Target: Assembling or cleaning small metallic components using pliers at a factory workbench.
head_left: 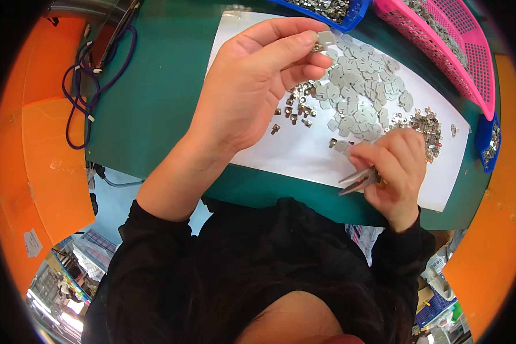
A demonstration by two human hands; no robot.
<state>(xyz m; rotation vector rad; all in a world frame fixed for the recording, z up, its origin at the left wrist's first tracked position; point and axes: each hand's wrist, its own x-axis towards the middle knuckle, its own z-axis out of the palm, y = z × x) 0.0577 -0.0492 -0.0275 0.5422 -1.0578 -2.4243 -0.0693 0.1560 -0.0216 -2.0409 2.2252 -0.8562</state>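
Note:
My left hand (252,74) is raised over the paper, its thumb and fingers pinching a small flat grey plate (326,38) with a bit of shiny metal against it. Lower right, my right hand (397,169) is closed round a pair of pliers (358,181), whose jaws point left and stand slightly apart. The fingertips of that hand touch or hover by another grey plate (342,147); which of the two I cannot tell. Between the hands lies a heap of grey plates (364,80). Small metal terminals (294,109) are scattered left of it, partly behind my left hand.
White paper (304,160) covers part of the green table (160,86). Small metal parts (427,132) are piled right of the plates. A pink basket (470,74) and a blue bin (350,20) with parts stand at the back. Another blue bin (487,155) is at right; a purple cable (100,92) lies left.

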